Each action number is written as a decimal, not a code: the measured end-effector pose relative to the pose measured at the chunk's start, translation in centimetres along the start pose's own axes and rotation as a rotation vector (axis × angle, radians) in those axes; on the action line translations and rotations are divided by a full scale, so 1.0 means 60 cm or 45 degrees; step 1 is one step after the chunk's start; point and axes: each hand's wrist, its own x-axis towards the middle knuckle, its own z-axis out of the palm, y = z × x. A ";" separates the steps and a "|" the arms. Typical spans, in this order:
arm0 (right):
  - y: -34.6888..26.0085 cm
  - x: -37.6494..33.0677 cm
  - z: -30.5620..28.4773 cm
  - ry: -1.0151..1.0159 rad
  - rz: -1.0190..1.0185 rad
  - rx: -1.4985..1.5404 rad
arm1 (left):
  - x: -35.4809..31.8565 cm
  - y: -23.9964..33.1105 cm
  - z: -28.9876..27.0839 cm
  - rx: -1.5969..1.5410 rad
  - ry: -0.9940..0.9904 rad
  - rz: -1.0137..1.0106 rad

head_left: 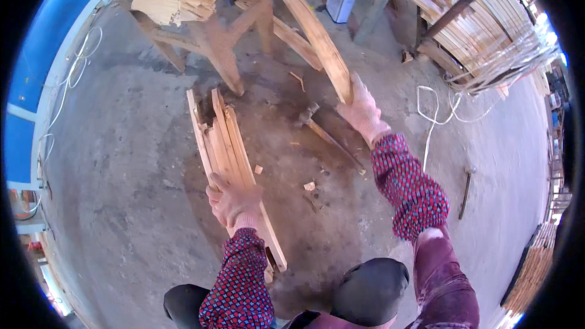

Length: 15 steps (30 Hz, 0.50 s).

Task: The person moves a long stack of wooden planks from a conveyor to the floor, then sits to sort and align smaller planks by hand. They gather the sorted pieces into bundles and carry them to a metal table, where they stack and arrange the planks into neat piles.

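My left hand (236, 202), in a pale pink work glove, grips a bundle of wooden strips (223, 149) on the floor in front of me. The strips have uneven, broken far ends. Farther off to the right, my right hand (364, 109), gloved alike, is closed round the near end of a long wooden board (312, 31). That board slants away toward a rough wooden bench (210, 55). Between my hands a hammer (332, 138) with a wooden handle lies on the concrete, its head pointing away. Small wood chips (309, 186) lie near it.
Another board (297, 42) lies beside the bench. A blue-and-white tin (341, 1) stands at the back by a metal post (379, 3). Stacked wood strips (472, 24) fill the far right. White cord (429, 123) and a second hammer (467, 194) lie on the right.
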 end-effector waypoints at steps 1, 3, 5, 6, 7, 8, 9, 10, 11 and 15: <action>-0.016 0.039 0.007 -0.015 -0.001 -0.058 | 0.006 -0.006 0.008 -0.015 0.024 0.003; -0.056 0.116 0.044 -0.079 -0.057 -0.137 | 0.023 -0.036 0.021 -0.037 0.093 -0.046; -0.042 0.174 0.077 -0.121 -0.067 -0.257 | 0.024 -0.025 0.026 -0.022 0.049 -0.053; -0.041 0.189 0.101 -0.124 -0.100 -0.291 | 0.023 -0.023 0.025 -0.016 0.037 -0.072; -0.043 0.201 0.120 -0.113 -0.134 -0.323 | 0.025 -0.023 0.026 -0.017 0.050 -0.069; -0.044 0.215 0.136 -0.101 -0.167 -0.355 | 0.025 -0.026 0.028 -0.017 0.063 -0.066; -0.046 0.233 0.148 -0.146 -0.094 -0.384 | 0.024 -0.029 0.031 -0.017 0.075 -0.060; -0.048 0.248 0.166 -0.200 -0.008 -0.403 | 0.027 -0.032 0.038 -0.031 0.136 -0.001; -0.064 0.258 0.187 -0.265 0.056 -0.413 | 0.023 -0.029 0.012 -0.060 0.042 -0.007; -0.049 0.276 0.179 -0.241 0.068 -0.285 | 0.021 -0.014 0.004 -0.109 -0.007 0.046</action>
